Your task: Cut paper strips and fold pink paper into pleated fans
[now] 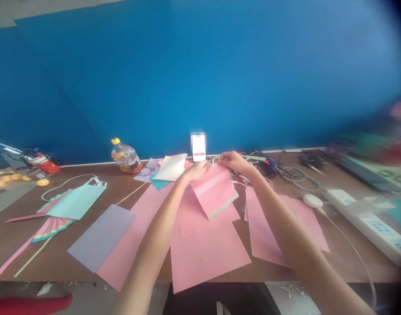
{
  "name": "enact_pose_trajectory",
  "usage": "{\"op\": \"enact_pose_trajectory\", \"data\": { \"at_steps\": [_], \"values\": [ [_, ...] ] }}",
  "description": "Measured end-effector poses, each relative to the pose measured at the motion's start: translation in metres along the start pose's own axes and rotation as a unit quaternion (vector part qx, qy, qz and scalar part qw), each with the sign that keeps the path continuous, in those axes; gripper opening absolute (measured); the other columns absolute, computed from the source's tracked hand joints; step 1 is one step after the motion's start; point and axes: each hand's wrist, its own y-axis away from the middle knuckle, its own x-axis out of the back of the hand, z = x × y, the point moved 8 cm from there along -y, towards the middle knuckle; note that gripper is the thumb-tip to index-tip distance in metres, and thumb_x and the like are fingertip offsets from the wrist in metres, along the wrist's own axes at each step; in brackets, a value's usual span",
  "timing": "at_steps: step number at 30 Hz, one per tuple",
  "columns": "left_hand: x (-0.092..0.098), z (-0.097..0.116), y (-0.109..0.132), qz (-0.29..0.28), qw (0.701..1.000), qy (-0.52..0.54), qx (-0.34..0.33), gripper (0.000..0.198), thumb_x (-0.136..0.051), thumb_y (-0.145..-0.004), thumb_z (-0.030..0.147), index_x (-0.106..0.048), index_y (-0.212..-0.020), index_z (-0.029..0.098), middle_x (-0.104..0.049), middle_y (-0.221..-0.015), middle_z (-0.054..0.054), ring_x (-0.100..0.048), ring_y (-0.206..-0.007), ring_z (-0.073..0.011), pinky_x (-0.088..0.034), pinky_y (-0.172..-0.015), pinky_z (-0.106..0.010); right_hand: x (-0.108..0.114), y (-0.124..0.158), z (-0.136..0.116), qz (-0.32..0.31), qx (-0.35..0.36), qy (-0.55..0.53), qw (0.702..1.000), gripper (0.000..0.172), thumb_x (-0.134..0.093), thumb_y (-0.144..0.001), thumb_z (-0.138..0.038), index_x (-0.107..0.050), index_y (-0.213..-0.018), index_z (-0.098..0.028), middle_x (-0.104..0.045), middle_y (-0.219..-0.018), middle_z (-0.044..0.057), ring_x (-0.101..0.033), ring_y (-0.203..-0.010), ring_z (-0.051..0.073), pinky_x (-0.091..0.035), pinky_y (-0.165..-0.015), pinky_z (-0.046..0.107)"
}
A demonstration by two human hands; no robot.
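A pink sheet of paper (215, 188) with a pale band along its lower edge hangs tilted over the middle of the table. My right hand (233, 160) pinches its top edge, fingers closed. At the sheet's upper left corner, my left hand (197, 170) is closed on the paper too, its fingertips partly hidden. Beneath lie more pink sheets, one of them a large pink sheet (207, 258) at the table's front edge. Just behind my hands stands a lit phone (198, 148), upright against the blue wall.
Left are a lilac sheet (102, 236), a light-blue sheet (77, 201) over a pleated paper fan (52, 229), and a drink bottle (125, 156). Right are a white power strip (367, 225), a white round plug-like piece (312, 201) on a cable, and tangled cables (295, 175).
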Motion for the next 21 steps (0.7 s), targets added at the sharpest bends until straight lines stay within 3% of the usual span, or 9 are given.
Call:
{"op": "enact_pose_trajectory", "data": {
  "at_steps": [4,7,15,18,20,21],
  "values": [
    [-0.015,-0.011,0.000,0.038,0.998,0.035,0.028,0.028,-0.037,-0.093,0.040,-0.052,-0.083,0.018,-0.056,-0.077,-0.002,-0.052,-0.072,-0.0157,-0.037,-0.064,-0.026,-0.005,-0.015,0.020,-0.004,-0.006,0.016,1.000,0.033,-0.060,-0.075,-0.048,-0.062,-0.078,-0.015,-0.058,-0.072,0.002,-0.048,-0.064,0.013,-0.035,-0.060,0.026],
    [-0.019,-0.014,0.000,0.040,0.998,0.055,0.007,0.027,-0.040,-0.091,0.040,-0.055,-0.088,0.018,-0.060,-0.084,-0.003,-0.054,-0.079,-0.0167,-0.039,-0.069,-0.026,-0.009,-0.020,0.025,-0.009,0.023,0.043,0.999,0.032,-0.057,-0.077,-0.047,-0.060,-0.076,-0.015,-0.057,-0.073,0.002,-0.047,-0.066,0.013,-0.034,-0.063,0.027],
    [-0.034,-0.040,0.005,0.057,0.998,0.000,0.020,0.028,-0.045,-0.089,0.037,-0.048,-0.069,0.018,-0.052,-0.065,0.001,-0.047,-0.063,-0.0140,-0.029,-0.058,-0.026,-0.028,-0.021,0.044,-0.059,0.061,0.083,0.993,0.027,-0.056,-0.078,-0.043,-0.058,-0.075,-0.016,-0.055,-0.070,0.001,-0.049,-0.067,0.014,-0.035,-0.064,0.027],
    [-0.034,-0.036,0.010,0.060,0.998,-0.029,0.014,0.031,-0.044,-0.091,0.036,-0.048,-0.066,0.018,-0.048,-0.060,0.001,-0.046,-0.061,-0.0145,-0.029,-0.058,-0.026,-0.033,-0.020,0.050,-0.061,0.059,0.083,0.993,0.026,-0.056,-0.079,-0.043,-0.057,-0.074,-0.017,-0.055,-0.069,0.001,-0.047,-0.065,0.014,-0.035,-0.062,0.026],
    [-0.030,-0.022,0.016,0.100,0.990,-0.101,0.015,0.026,-0.047,-0.090,0.033,-0.053,-0.070,0.018,-0.052,-0.062,-0.001,-0.050,-0.065,-0.0171,-0.033,-0.061,-0.028,-0.033,-0.020,0.053,-0.040,0.046,0.067,0.996,0.027,-0.056,-0.079,-0.045,-0.056,-0.076,-0.018,-0.054,-0.066,0.000,-0.044,-0.060,0.013,-0.033,-0.058,0.026],
    [-0.026,-0.009,0.022,0.147,0.976,-0.161,0.012,0.021,-0.048,-0.090,0.030,-0.056,-0.076,0.017,-0.055,-0.067,-0.004,-0.053,-0.071,-0.0196,-0.035,-0.065,-0.029,-0.032,-0.020,0.055,-0.028,0.039,0.057,0.997,0.028,-0.056,-0.079,-0.045,-0.055,-0.076,-0.018,-0.053,-0.064,-0.001,-0.043,-0.058,0.012,-0.032,-0.056,0.025]
  ]
}}
